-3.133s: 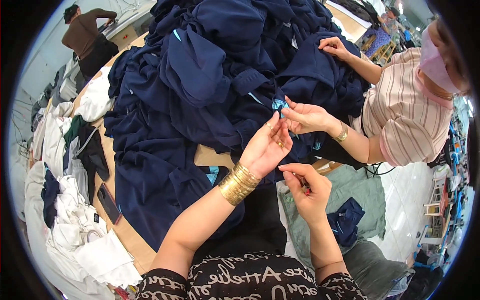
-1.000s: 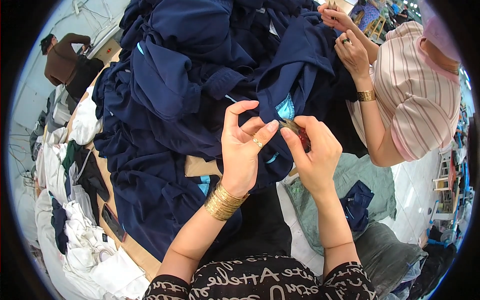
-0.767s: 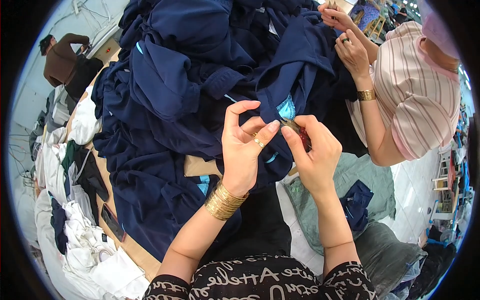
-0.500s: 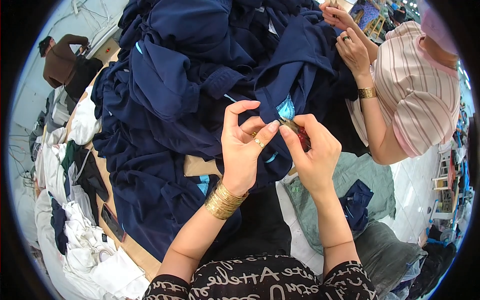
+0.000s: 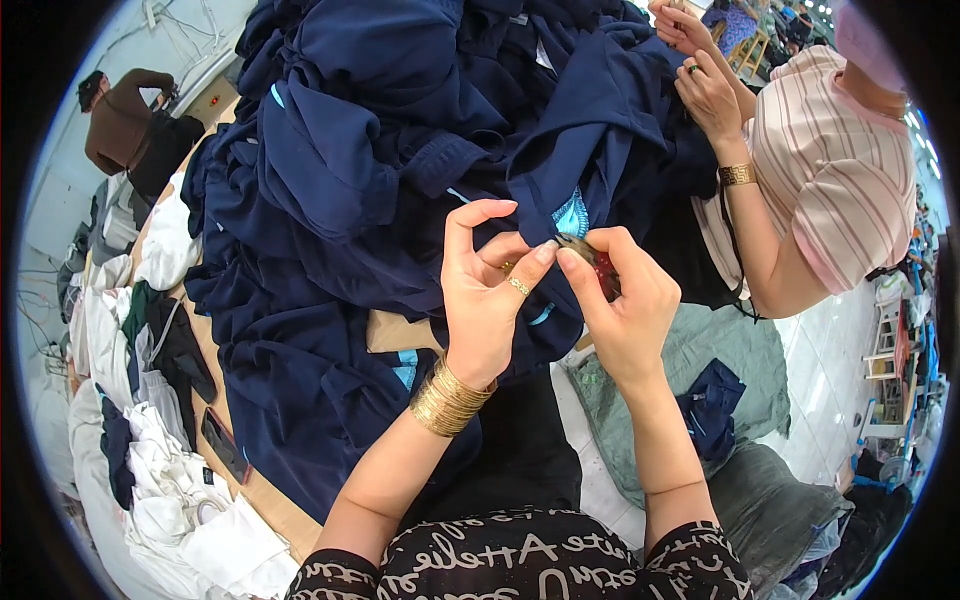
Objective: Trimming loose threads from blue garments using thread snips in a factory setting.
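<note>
The navy garment (image 5: 600,115) lies right of centre in the upper half of the frame, its light-blue patch (image 5: 570,213) facing up. I'd judge it soft and limp, with a fair weight in the folds, hardly slippery or fragile, so a pinch at the firmer stitched edge beside the patch should serve better than a handful of loose cloth. The left hand (image 5: 490,290) seems to have just that grip: thumb and finger closed on the edge. The right hand (image 5: 628,300) grips what look like small metal snips (image 5: 578,250), tips right by the left thumb; a stray nick seems the main risk.

The navy pile (image 5: 330,160) crowds in from upper left and would likely drag on a pull. A co-worker's hands (image 5: 710,100) are near, upper right. The tan bench (image 5: 285,490) shows its edge at lower left; the easier room is lower centre, above the dark lap (image 5: 530,440).
</note>
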A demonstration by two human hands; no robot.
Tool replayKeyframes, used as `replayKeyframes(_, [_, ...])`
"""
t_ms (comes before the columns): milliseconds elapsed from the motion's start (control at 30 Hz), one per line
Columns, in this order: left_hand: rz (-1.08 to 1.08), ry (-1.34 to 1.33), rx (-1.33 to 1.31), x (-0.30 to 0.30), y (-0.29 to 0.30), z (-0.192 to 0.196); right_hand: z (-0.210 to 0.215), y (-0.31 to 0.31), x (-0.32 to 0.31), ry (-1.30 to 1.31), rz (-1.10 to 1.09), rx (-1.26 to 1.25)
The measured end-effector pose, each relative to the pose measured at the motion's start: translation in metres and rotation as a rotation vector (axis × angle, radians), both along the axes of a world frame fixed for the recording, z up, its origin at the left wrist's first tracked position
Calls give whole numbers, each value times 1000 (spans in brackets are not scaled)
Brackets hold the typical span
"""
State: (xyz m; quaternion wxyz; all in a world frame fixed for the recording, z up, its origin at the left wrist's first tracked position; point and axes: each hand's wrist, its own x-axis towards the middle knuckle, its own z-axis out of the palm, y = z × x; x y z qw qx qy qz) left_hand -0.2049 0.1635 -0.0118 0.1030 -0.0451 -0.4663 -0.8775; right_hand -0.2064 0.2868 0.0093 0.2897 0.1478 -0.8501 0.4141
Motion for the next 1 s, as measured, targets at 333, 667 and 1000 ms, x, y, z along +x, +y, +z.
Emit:
replayKeyframes(333, [-30,51,-20,2,0,-6,0,4,4,-103,8,-49])
replayKeyframes(667, [-64,85,-55,0,-2,-6,-1,6,1,-36,33,-31])
replayKeyframes(1000, [-52,-36,13,2,7,-8,-2,10,1,-74,45,-68])
